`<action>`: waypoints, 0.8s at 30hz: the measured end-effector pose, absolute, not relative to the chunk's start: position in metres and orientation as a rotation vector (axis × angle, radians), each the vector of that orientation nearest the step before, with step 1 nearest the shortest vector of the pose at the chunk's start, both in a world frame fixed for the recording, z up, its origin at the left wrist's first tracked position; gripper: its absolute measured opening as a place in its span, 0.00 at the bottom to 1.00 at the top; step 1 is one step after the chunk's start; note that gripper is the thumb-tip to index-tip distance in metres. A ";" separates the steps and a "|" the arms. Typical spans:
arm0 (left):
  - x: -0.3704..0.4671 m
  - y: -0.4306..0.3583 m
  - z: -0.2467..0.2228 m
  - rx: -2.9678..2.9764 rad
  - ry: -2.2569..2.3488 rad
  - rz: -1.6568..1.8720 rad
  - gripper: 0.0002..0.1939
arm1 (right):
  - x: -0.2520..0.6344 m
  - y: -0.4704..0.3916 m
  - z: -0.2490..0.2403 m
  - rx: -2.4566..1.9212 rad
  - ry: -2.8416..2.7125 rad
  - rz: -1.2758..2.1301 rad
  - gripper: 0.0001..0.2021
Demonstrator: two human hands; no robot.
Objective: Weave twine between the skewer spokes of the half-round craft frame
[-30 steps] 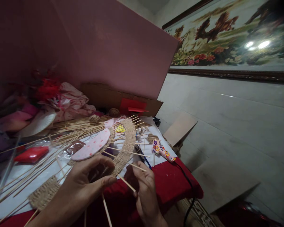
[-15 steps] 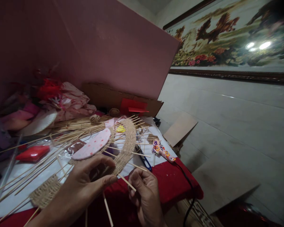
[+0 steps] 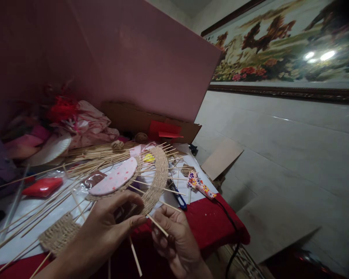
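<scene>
A curved band of woven twine (image 3: 159,174) with thin wooden sticks radiating through it curves around a half-round pink dotted pad (image 3: 116,178). My left hand (image 3: 113,221) grips the band's near end, thumb on the front edge and fingers curled behind it. Close beside that end, my right hand (image 3: 174,232) is closed, thumb and fingers pressed together next to a protruding stick (image 3: 158,225). What it pinches is too small to make out. Another woven piece (image 3: 59,232) shows at the left behind my left forearm.
A flower-patterned glue gun (image 3: 200,186) and a blue cutter (image 3: 180,201) lie to the right. Bundled sticks (image 3: 99,153), a red packet (image 3: 43,186) and pink cloth (image 3: 93,120) are at the left. The red table cover (image 3: 218,221) reaches the right edge.
My right hand has shifted slightly left, and its fingers have moved closer to the band's near end. My left hand keeps its hold. The view has shifted a little.
</scene>
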State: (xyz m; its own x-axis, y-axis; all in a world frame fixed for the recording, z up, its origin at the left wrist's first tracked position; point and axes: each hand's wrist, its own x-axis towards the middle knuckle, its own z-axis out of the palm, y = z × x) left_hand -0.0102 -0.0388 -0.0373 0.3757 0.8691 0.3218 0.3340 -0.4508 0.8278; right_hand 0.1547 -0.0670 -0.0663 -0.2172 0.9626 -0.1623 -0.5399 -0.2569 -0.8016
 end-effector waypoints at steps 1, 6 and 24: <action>-0.010 -0.039 -0.037 1.969 1.038 1.021 0.09 | 0.155 -0.066 -0.065 -0.805 -0.741 1.725 0.15; -0.010 -0.038 -0.038 1.980 1.041 1.033 0.08 | 0.153 -0.065 -0.065 -0.698 -0.767 1.704 0.15; -0.010 -0.037 -0.039 1.973 1.066 0.954 0.10 | 0.158 -0.066 -0.074 -0.874 -0.805 1.647 0.18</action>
State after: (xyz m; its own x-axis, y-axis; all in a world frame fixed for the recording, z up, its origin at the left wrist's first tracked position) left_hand -0.0100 -0.0367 -0.0386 0.3934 0.8773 0.2749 0.3703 -0.4249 0.8260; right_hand 0.1578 -0.0665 -0.0744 -0.1765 0.9730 -0.1485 -0.4804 -0.2168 -0.8498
